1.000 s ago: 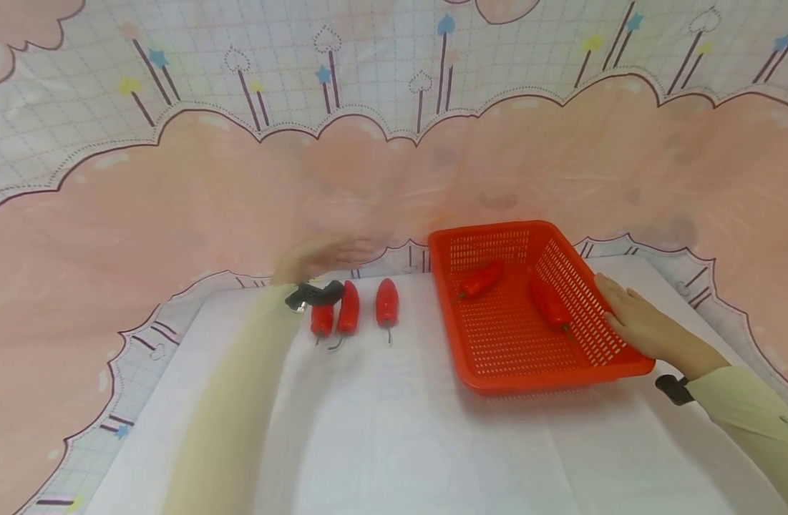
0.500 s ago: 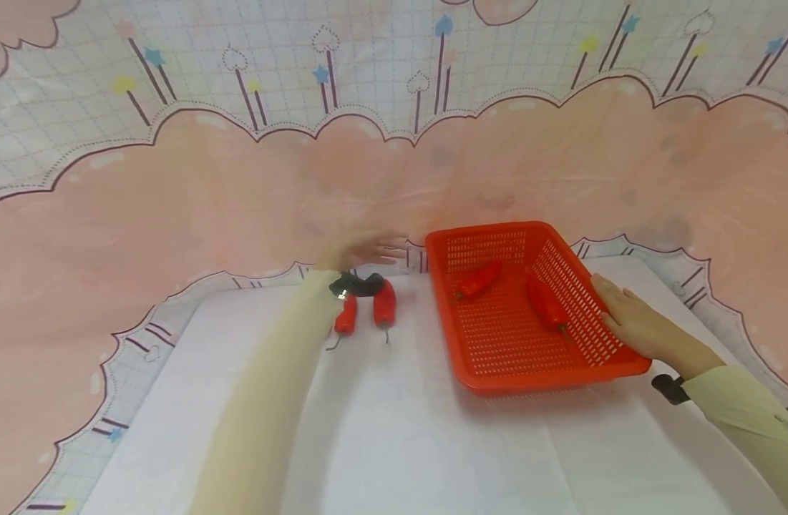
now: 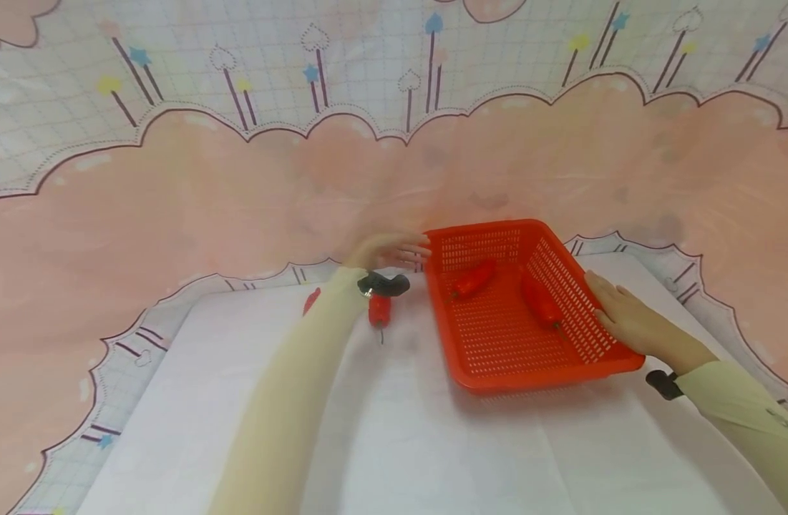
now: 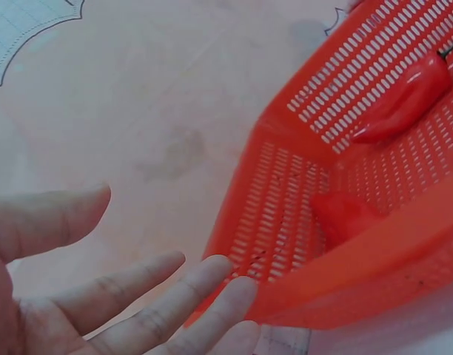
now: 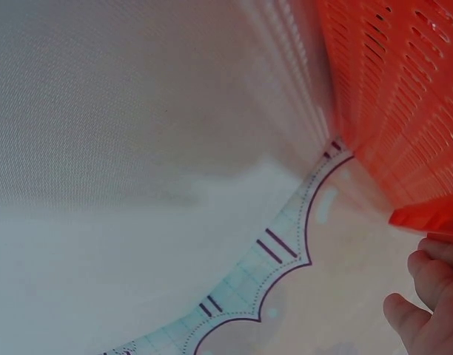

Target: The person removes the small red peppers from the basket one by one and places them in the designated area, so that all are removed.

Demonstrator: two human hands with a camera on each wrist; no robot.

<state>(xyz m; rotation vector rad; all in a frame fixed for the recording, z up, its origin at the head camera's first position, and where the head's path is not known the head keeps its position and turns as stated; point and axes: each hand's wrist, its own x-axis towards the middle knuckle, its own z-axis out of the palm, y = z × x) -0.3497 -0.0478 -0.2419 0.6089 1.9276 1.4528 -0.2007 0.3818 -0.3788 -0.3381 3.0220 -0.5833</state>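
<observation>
My left hand has its fingers spread and holds nothing; it is at the left rim of the red plastic basket. In the left wrist view its fingertips overlap the basket's edge, and whether they touch it I cannot tell. My right hand rests with extended fingers along the basket's right rim. Inside the basket lie two red peppers, one toward the back left and one by the right wall. Below my left wrist a red pepper lies on the table, partly covered. Another red pepper shows behind the left sleeve.
A white cloth covers the table. Behind it hangs a pink and white patterned curtain, which also shows along the table's sides. Black straps sit on both wrists, one on the left and one on the right.
My left hand has moved right, across above the peppers on the table, up to the basket's left rim. The right hand stays at the basket. The head view has shifted slightly.
</observation>
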